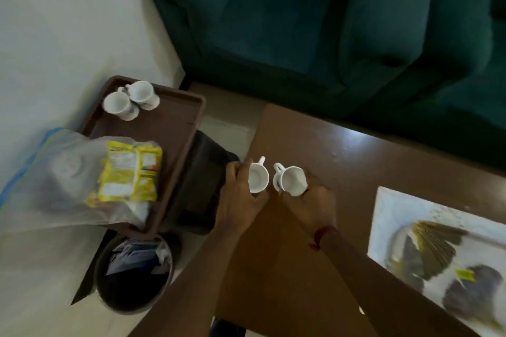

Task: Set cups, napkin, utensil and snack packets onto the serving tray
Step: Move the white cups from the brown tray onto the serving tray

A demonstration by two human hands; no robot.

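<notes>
The whole view is motion-blurred, so the print on the yellow snack packets [131, 172] and the contents of the clear bag [63, 180] covering the near end of the serving tray [175, 128] cannot be read. Two white cups [128, 100] stand at the tray's far corner, leaving its middle bare. Right of the tray, over the brown table's [342, 150] corner, the left hand [241, 194] is clamped on one cup [258, 178] and the right hand [312, 200] on another [291, 180]. A bin [134, 276] sits below the tray's near edge.
</notes>
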